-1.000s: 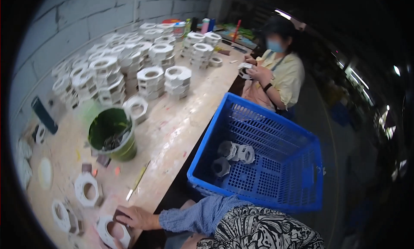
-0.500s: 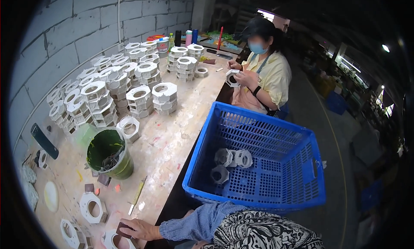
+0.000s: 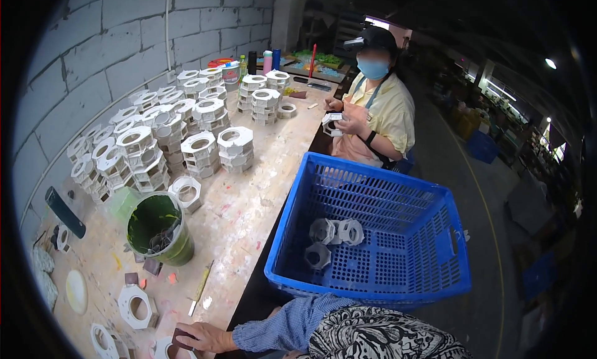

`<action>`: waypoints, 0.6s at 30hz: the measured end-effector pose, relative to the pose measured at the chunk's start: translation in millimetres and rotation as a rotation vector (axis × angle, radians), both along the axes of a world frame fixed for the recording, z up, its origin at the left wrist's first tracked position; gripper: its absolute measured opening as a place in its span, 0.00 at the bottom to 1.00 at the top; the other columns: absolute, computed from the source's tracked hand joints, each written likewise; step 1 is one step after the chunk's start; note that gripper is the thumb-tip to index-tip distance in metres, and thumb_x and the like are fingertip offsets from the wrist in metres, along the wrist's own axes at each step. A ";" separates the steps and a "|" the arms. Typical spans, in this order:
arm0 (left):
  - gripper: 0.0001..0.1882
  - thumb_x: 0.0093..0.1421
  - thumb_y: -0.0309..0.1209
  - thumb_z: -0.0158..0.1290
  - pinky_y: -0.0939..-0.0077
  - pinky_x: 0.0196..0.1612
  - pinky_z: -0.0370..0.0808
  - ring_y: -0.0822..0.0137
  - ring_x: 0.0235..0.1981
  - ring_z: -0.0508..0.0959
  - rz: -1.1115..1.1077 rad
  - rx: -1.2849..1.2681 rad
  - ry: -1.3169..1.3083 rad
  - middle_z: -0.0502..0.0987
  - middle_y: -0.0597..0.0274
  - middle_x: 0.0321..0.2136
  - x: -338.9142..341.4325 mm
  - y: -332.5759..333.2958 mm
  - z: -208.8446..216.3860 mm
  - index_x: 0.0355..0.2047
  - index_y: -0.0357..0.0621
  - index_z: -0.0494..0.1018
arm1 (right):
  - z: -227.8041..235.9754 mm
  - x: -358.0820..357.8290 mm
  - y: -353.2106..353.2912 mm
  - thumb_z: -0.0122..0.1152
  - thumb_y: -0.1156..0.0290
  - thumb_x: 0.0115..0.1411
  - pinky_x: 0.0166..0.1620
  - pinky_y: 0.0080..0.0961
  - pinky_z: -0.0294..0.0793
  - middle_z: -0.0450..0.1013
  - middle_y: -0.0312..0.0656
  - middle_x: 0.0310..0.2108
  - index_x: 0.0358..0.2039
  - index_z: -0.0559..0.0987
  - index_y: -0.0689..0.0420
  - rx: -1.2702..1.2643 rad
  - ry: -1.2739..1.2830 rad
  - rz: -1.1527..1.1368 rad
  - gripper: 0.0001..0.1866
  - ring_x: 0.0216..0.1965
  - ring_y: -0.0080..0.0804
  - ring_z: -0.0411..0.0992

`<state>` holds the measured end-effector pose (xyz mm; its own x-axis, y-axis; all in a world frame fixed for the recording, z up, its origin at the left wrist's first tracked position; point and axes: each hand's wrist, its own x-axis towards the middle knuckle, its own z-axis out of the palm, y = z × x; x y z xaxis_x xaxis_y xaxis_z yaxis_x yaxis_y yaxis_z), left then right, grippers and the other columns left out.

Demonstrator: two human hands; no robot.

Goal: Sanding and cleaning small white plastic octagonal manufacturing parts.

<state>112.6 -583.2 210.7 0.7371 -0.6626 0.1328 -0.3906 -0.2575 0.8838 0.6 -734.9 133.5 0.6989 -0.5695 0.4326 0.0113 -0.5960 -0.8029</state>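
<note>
Brown pad (image 3: pixel 182 337): at the fingertips, by the ring's edge.
Right hand (image 3: pixel 208 338): fingers bent, pinching pad.
White ring (image 3: pixel 162 345): beneath hand, cut off by frame.
Left hand: out of view, cannot tell.

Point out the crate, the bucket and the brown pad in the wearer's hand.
Crate (image 3: pixel 380 199): head view, inner face of its far slatted wall.
Bucket (image 3: pixel 180 249): head view, outer wall.
Pad (image 3: pixel 181 338): head view, exposed brown face.
</note>
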 end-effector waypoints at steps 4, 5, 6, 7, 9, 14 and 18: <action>0.40 0.58 0.47 0.58 0.61 0.60 0.64 0.47 0.58 0.66 0.028 0.033 0.063 0.65 0.37 0.58 -10.9 -0.8 14.4 0.60 0.28 0.60 | 3.9 2.4 -1.1 0.44 0.58 0.67 0.41 0.44 0.70 0.70 0.60 0.41 0.51 0.64 0.59 0.119 0.076 0.026 0.19 0.40 0.55 0.70; 0.40 0.58 0.47 0.58 0.61 0.60 0.63 0.48 0.58 0.66 0.032 0.034 0.069 0.65 0.38 0.58 -11.8 -1.0 15.0 0.60 0.28 0.60 | 2.0 2.0 -0.7 0.44 0.58 0.67 0.41 0.44 0.70 0.70 0.60 0.41 0.51 0.64 0.59 0.118 0.075 0.024 0.19 0.40 0.55 0.70; 0.40 0.58 0.47 0.58 0.61 0.60 0.63 0.48 0.58 0.66 0.032 0.035 0.068 0.65 0.38 0.58 -11.1 -0.5 12.1 0.60 0.28 0.60 | -1.1 2.2 1.2 0.45 0.59 0.67 0.41 0.44 0.71 0.69 0.60 0.41 0.52 0.64 0.58 0.066 0.029 -0.020 0.19 0.40 0.55 0.70; 0.40 0.58 0.48 0.58 0.61 0.61 0.63 0.48 0.58 0.66 0.041 0.022 0.068 0.65 0.37 0.58 -9.7 -0.4 6.4 0.60 0.29 0.60 | -4.2 1.9 2.6 0.46 0.60 0.67 0.41 0.43 0.71 0.69 0.60 0.42 0.52 0.64 0.58 0.013 -0.017 -0.064 0.19 0.40 0.54 0.70; 0.40 0.58 0.48 0.58 0.61 0.61 0.63 0.47 0.58 0.66 0.046 0.008 0.067 0.65 0.37 0.58 -10.9 -1.1 4.0 0.60 0.29 0.60 | -7.9 2.3 -0.9 0.46 0.60 0.67 0.40 0.44 0.71 0.69 0.60 0.41 0.53 0.64 0.58 0.046 0.000 -0.041 0.19 0.40 0.54 0.70; 0.39 0.59 0.47 0.57 0.60 0.60 0.63 0.47 0.58 0.66 -0.008 0.027 -0.048 0.65 0.37 0.58 -1.6 -4.9 -7.5 0.60 0.28 0.60 | 20.4 -6.8 -6.8 0.49 0.64 0.64 0.37 0.44 0.71 0.68 0.60 0.43 0.51 0.65 0.58 0.365 0.106 0.023 0.18 0.37 0.54 0.71; 0.40 0.59 0.46 0.58 0.60 0.61 0.62 0.46 0.58 0.66 0.002 0.006 0.022 0.64 0.36 0.58 -1.8 -1.7 4.7 0.61 0.28 0.59 | 39.0 -6.5 -4.1 0.50 0.62 0.64 0.36 0.43 0.71 0.70 0.56 0.33 0.42 0.69 0.61 0.304 0.055 0.033 0.15 0.34 0.55 0.71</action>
<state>110.8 -584.9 215.3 0.7414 -0.6617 0.1121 -0.3703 -0.2639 0.8906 -5.9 -739.0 172.6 0.7370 -0.6433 0.2071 -0.0218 -0.3289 -0.9441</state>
